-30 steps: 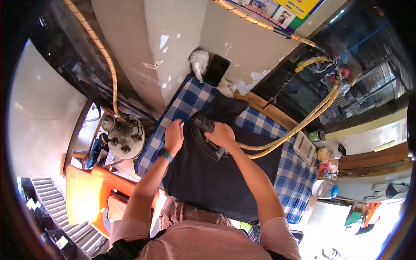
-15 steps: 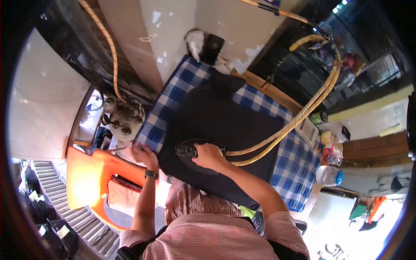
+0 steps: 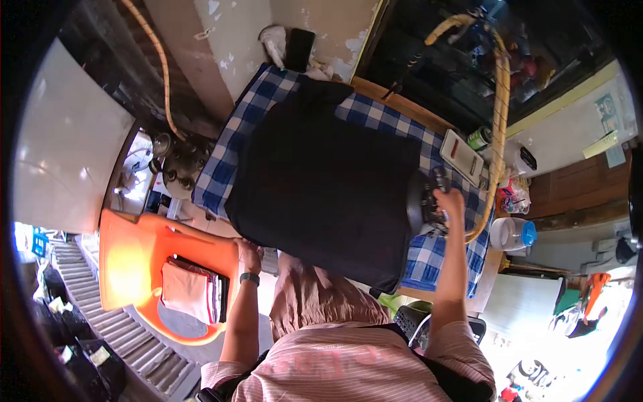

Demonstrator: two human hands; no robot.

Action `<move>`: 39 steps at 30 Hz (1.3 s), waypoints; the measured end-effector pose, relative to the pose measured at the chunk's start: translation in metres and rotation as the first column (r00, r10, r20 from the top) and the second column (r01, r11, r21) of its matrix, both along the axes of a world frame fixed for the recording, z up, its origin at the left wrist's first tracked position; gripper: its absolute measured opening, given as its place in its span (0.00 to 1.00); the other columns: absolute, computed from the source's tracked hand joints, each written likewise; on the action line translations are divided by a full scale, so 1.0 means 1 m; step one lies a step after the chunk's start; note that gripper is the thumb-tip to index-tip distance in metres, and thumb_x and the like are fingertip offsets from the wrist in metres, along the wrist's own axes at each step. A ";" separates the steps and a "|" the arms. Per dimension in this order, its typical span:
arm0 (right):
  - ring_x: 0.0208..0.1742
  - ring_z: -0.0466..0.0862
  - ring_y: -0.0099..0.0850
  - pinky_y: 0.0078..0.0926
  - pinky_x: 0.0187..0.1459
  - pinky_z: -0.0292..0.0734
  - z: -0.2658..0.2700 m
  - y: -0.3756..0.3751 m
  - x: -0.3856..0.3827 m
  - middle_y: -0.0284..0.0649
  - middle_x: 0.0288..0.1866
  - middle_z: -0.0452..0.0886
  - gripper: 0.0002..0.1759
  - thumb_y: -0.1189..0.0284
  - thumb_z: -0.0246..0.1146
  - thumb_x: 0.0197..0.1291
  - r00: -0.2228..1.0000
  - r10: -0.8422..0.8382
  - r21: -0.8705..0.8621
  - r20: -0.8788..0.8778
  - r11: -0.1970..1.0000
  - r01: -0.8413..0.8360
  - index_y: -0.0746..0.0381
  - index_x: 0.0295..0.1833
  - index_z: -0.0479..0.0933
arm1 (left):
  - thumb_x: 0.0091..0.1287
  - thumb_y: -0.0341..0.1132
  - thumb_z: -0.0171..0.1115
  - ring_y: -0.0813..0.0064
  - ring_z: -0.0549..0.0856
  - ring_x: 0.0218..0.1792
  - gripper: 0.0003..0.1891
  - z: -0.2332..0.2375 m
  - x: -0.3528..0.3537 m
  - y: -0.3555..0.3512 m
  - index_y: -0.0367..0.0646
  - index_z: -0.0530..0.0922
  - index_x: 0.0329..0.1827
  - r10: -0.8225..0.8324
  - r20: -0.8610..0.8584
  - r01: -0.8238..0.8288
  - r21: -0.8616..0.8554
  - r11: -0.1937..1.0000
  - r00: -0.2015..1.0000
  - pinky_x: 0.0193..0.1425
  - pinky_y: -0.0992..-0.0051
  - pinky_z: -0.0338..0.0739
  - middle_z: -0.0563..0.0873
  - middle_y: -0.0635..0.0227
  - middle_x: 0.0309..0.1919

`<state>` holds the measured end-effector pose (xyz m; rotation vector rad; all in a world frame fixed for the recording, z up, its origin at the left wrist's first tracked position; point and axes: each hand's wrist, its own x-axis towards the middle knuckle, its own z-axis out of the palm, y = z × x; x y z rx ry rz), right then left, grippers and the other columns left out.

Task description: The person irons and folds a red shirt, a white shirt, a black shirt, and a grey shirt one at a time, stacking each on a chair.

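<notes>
The orange chair held 1 stack of folded clothes, salmon-coloured on top. The shallow white tray had a small red item in it, and the green can stood just beside it. To the right were a plastic bag with small colourful contents and a clear jar with a blue lid; what the jar held could not be made out.

The black garment lay spread on the blue-and-white checked cloth. The right hand was closed around the handle of the iron at the garment's right edge; the hand and handle hid part of the iron. The left hand was by the chair's edge, near the garment's lower left side; its fingertips were unclear, so whether they were apart, together or gripping could not be told. The dark perforated basket was partly hidden by the person, its contents unclear.
</notes>
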<state>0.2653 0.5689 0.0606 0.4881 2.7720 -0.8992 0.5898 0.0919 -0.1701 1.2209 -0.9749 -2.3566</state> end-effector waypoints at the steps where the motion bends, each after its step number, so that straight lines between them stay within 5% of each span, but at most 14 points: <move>1: 0.20 0.83 0.37 0.37 0.34 0.81 -0.002 0.029 -0.010 0.46 0.22 0.82 0.21 0.57 0.66 0.49 0.998 0.011 0.075 0.067 0.997 -0.017 0.67 0.31 0.79 | 0.74 0.56 0.49 0.74 0.80 0.44 0.21 -0.009 0.013 0.018 0.47 0.74 0.50 -0.101 0.039 0.107 -0.506 0.856 0.994 0.55 0.71 0.74 0.80 0.74 0.38; 5: 0.44 0.83 0.37 0.40 0.48 0.77 0.022 0.033 0.024 0.47 0.39 0.82 0.23 0.61 0.70 0.49 0.723 0.550 0.871 -0.419 0.469 0.149 0.65 0.46 0.78 | 0.64 0.41 0.68 0.73 0.83 0.42 0.19 -0.006 0.050 0.032 0.39 0.78 0.51 -0.391 0.167 0.425 -0.377 0.823 0.905 0.55 0.74 0.74 0.86 0.70 0.42; 8: 0.50 0.78 0.41 0.41 0.51 0.74 0.028 0.014 0.093 0.43 0.46 0.80 0.27 0.61 0.70 0.48 0.294 0.951 0.690 -0.101 0.280 -0.668 0.60 0.54 0.75 | 0.58 0.52 0.70 0.66 0.86 0.45 0.26 -0.029 0.096 0.027 0.39 0.82 0.49 -0.519 0.500 0.719 -0.522 0.458 0.693 0.58 0.64 0.73 0.88 0.60 0.42; 9: 0.51 0.79 0.41 0.41 0.51 0.74 -0.018 0.042 0.120 0.41 0.46 0.80 0.27 0.62 0.69 0.46 0.360 0.932 0.038 -0.037 0.361 -0.932 0.58 0.53 0.75 | 0.54 0.58 0.71 0.63 0.87 0.44 0.29 -0.029 0.110 0.023 0.40 0.84 0.45 -0.505 0.699 0.863 -0.425 0.275 0.505 0.57 0.57 0.72 0.89 0.57 0.39; 11: 0.67 0.69 0.44 0.48 0.67 0.66 -0.028 0.042 0.170 0.43 0.63 0.73 0.29 0.62 0.69 0.46 -0.329 0.940 0.313 -0.088 -0.287 -0.905 0.48 0.58 0.75 | 0.44 0.67 0.72 0.55 0.87 0.41 0.35 -0.032 0.135 0.006 0.41 0.86 0.38 -0.365 0.920 0.986 -0.163 -0.036 0.139 0.54 0.38 0.66 0.89 0.55 0.35; 18: 0.73 0.61 0.46 0.50 0.75 0.55 -0.087 0.051 0.242 0.43 0.68 0.66 0.23 0.59 0.69 0.48 -0.039 0.993 0.426 -0.109 0.011 -0.905 0.48 0.53 0.78 | 0.62 0.46 0.70 0.81 0.82 0.43 0.17 0.172 0.110 -0.034 0.39 0.84 0.40 -0.472 0.879 0.996 0.088 0.030 -0.064 0.53 0.75 0.74 0.87 0.73 0.37; 21: 0.72 0.62 0.46 0.50 0.74 0.55 -0.084 0.052 0.249 0.43 0.65 0.69 0.19 0.61 0.69 0.49 0.063 0.990 0.401 -0.128 0.109 -0.910 0.50 0.48 0.80 | 0.71 0.37 0.60 0.78 0.84 0.40 0.09 0.199 0.087 -0.044 0.40 0.80 0.42 -0.714 0.027 0.714 0.001 0.700 0.699 0.48 0.74 0.77 0.85 0.73 0.34; 26: 0.56 0.75 0.35 0.36 0.59 0.70 -0.037 0.037 0.201 0.40 0.46 0.79 0.13 0.67 0.64 0.59 0.575 0.816 -0.360 -0.062 0.519 -0.775 0.58 0.49 0.79 | 0.70 0.37 0.59 0.74 0.84 0.48 0.17 0.215 0.003 -0.051 0.37 0.76 0.57 -0.523 -0.219 0.496 -0.170 0.852 0.824 0.58 0.72 0.76 0.84 0.66 0.50; 28: 0.46 0.78 0.27 0.27 0.50 0.73 -0.030 0.038 0.165 0.36 0.38 0.80 0.13 0.63 0.59 0.66 0.843 0.536 -0.533 0.033 0.723 -0.439 0.61 0.46 0.78 | 0.70 0.39 0.59 0.72 0.81 0.55 0.19 0.238 -0.046 -0.064 0.38 0.75 0.59 -0.672 0.093 -0.110 -0.961 -0.254 0.735 0.63 0.71 0.72 0.80 0.67 0.56; 29: 0.43 0.78 0.23 0.22 0.47 0.73 -0.047 0.041 0.144 0.34 0.36 0.79 0.14 0.62 0.57 0.69 0.916 0.387 -0.575 -0.101 0.729 -0.371 0.62 0.44 0.78 | 0.70 0.39 0.59 0.72 0.81 0.55 0.19 0.252 -0.076 -0.063 0.38 0.75 0.59 -0.675 0.088 -0.119 -0.960 -0.254 0.733 0.63 0.71 0.72 0.80 0.67 0.56; 31: 0.32 0.77 0.23 0.24 0.37 0.74 0.005 0.003 0.115 0.32 0.28 0.76 0.20 0.55 0.54 0.71 0.873 0.360 -0.325 -0.328 0.825 -0.462 0.62 0.38 0.76 | 0.70 0.43 0.60 0.75 0.80 0.53 0.21 0.282 -0.140 -0.051 0.36 0.75 0.58 -0.642 -0.432 0.144 -0.750 0.646 0.633 0.62 0.75 0.70 0.80 0.68 0.55; 33: 0.27 0.75 0.23 0.24 0.31 0.72 -0.032 0.009 0.095 0.31 0.24 0.74 0.23 0.51 0.53 0.70 0.957 0.247 -0.529 -0.151 0.798 -0.289 0.61 0.36 0.75 | 0.70 0.44 0.60 0.76 0.80 0.52 0.22 0.282 -0.167 -0.053 0.35 0.74 0.58 -0.455 -0.633 0.299 -0.343 0.890 0.626 0.61 0.77 0.69 0.79 0.69 0.54; 36: 0.18 0.71 0.22 0.22 0.21 0.67 -0.051 -0.006 0.088 0.30 0.18 0.69 0.28 0.42 0.52 0.68 0.990 0.074 -0.551 0.119 0.834 0.004 0.58 0.32 0.74 | 0.71 0.48 0.59 0.71 0.81 0.41 0.18 0.192 -0.192 -0.104 0.38 0.76 0.42 -0.539 0.250 0.296 -0.955 -0.003 0.804 0.47 0.75 0.74 0.83 0.67 0.35; 39: 0.28 0.81 0.30 0.28 0.28 0.77 -0.109 0.001 0.094 0.39 0.30 0.79 0.30 0.43 0.60 0.62 0.975 0.152 -0.223 -0.164 0.957 -0.187 0.64 0.41 0.74 | 0.71 0.54 0.52 0.44 0.80 0.43 0.23 0.139 -0.150 -0.100 0.37 0.73 0.41 -0.161 0.674 0.646 -0.738 -0.193 0.721 0.46 0.52 0.74 0.80 0.50 0.33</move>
